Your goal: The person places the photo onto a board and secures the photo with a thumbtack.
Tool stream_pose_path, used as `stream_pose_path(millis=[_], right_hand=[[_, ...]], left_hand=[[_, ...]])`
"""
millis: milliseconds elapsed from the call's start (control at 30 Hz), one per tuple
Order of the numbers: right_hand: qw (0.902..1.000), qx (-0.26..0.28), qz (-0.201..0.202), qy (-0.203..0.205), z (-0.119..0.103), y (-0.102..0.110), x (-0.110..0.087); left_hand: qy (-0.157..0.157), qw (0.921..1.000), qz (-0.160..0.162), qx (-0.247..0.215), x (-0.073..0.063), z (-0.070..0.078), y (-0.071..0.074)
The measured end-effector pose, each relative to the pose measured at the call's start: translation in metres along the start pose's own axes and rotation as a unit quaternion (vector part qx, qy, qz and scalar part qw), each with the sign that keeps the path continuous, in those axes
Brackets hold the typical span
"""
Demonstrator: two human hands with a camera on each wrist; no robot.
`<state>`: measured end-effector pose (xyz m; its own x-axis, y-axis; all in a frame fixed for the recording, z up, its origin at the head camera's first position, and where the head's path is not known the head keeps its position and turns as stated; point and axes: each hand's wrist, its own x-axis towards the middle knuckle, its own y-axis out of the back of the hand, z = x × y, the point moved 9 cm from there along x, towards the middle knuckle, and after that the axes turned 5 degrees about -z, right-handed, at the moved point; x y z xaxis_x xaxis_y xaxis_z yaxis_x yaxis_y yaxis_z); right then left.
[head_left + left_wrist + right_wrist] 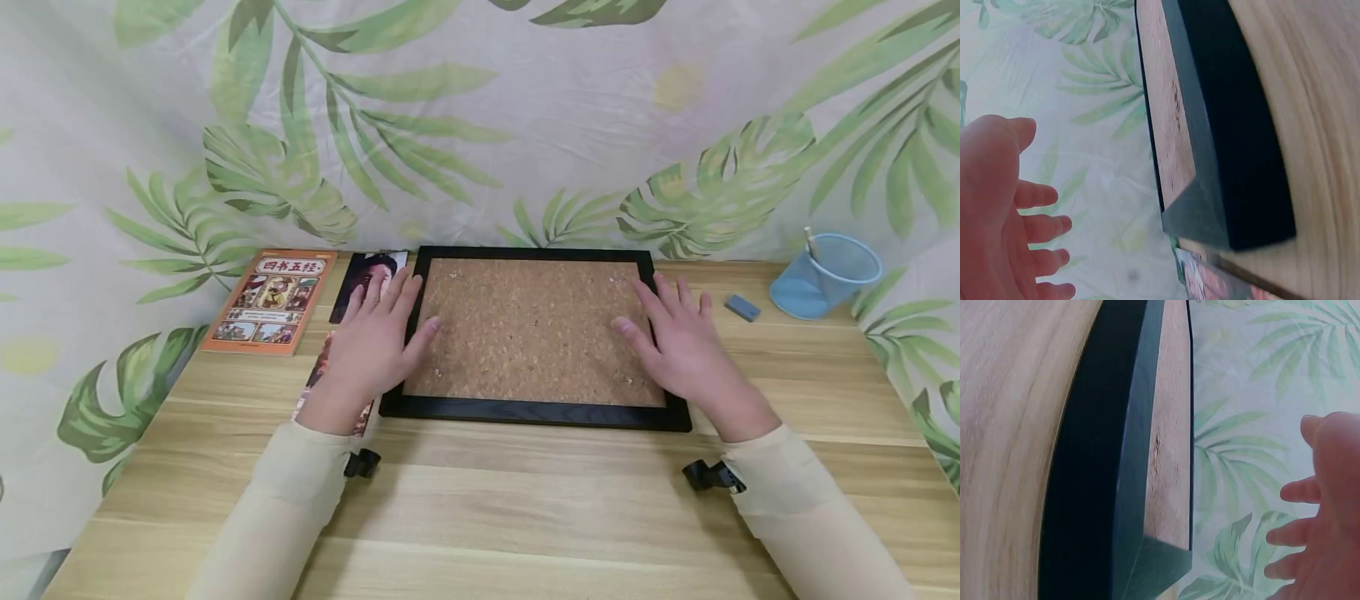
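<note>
A black frame (536, 412) around a brown cork board (536, 329) lies flat on the wooden table. Small shiny bits sit near the board's corners. My left hand (375, 337) is at the frame's left side with its fingers spread, and my right hand (681, 346) is at the right side in the same way. Both wrist views show fingers extended and apart, nothing held; there, the left hand (997, 212) and right hand (1332, 506) look raised above the frame. Whether either touches it cannot be told.
Beside the frame on the left lie a dark portrait picture (345, 287) and another picture (363, 421), partly hidden by my left hand. An orange comic-style book (272, 304) is farther left. At right are a blue eraser-like block (742, 307) and a blue mesh cup (798, 292). A leaf-patterned cloth (570, 142) hangs behind.
</note>
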<state>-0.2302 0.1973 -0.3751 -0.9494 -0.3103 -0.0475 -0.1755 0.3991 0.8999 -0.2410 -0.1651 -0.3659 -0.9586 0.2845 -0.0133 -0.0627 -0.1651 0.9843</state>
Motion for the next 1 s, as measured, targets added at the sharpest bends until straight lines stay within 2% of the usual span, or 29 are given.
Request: stream_pose_path(millis=[167,300,400,533,700,767,867,1000], right_hand=[[0.9985,0.046,0.022,-0.018,0.008,0.012,-0.004],[0.9965,0.047,0.062,-0.029,0.017,0.023,-0.008],[0.9941,0.056,0.088,-0.029,0.025,0.029,-0.010],[0.9905,0.087,0.102,-0.033,0.039,0.033,-0.011],[0.9899,0.097,0.092,-0.047,0.060,0.033,-0.010],[0.9913,0.092,0.077,-0.055,0.069,0.031,-0.008],[0.9948,0.075,0.043,-0.054,0.080,0.025,-0.006],[0.9972,0.063,-0.019,-0.037,0.089,0.013,-0.004]], left_hand=[[-0.011,0.9985,0.045,-0.029,-0.002,-0.009,0.011],[0.002,0.9948,0.075,-0.069,-0.004,-0.022,0.020],[0.020,0.9922,0.079,-0.094,-0.006,-0.033,0.024],[0.041,0.9891,0.080,-0.117,-0.007,-0.047,0.029],[0.067,0.9830,0.106,-0.134,-0.007,-0.068,0.033],[0.083,0.9807,0.105,-0.143,-0.005,-0.078,0.032],[0.109,0.9795,0.083,-0.148,0.000,-0.091,0.027],[0.143,0.9779,0.025,-0.151,0.009,-0.108,0.016]])
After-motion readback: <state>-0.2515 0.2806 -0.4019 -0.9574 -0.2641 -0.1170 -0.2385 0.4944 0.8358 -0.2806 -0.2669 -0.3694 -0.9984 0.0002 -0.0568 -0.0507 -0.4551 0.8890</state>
